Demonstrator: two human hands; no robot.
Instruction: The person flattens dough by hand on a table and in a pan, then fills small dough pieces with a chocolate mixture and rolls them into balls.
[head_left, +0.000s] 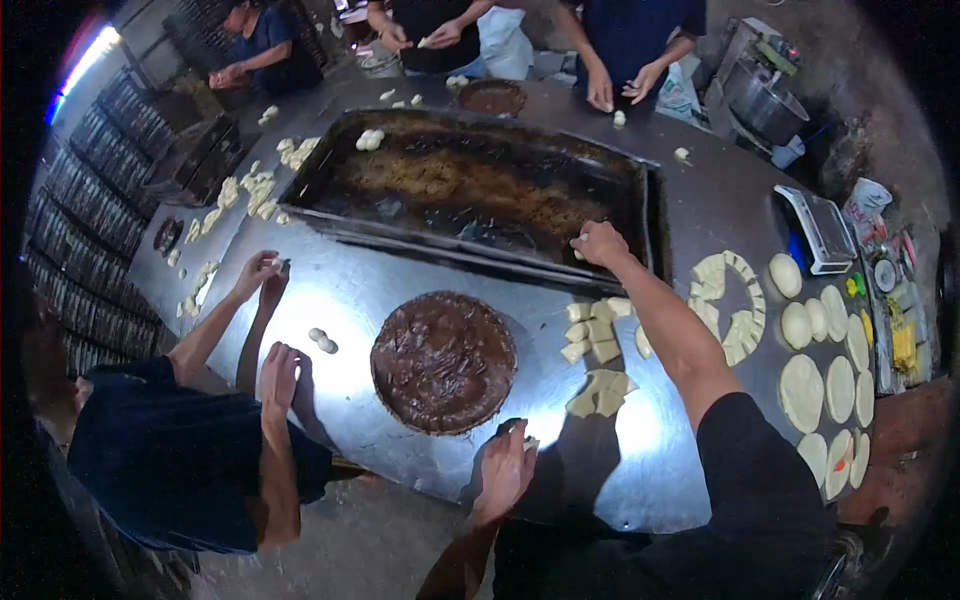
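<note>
My right hand (602, 245) reaches over the right end of a large dark baking tray (450, 240), its fingers closed round a small pale dough ball (579, 254) that shows only in part. Close to the table's front edge, my left hand (505, 470) is curled, with a small pale piece of dough (531, 443) at its fingertips. Between that hand and the tray sits a round pan of glossy brown filling (443, 362). Cut dough pieces (598, 330) lie in a cluster under my right forearm. A few dough balls (369, 140) rest in the tray's far left corner.
Flattened dough rounds (801, 393), a ring of cut dough (742, 300) and a scale (818, 228) occupy the right side. A co-worker's hands (278, 375) are close on my left, beside small dough balls (322, 340). Other people work across the metal table (560, 450).
</note>
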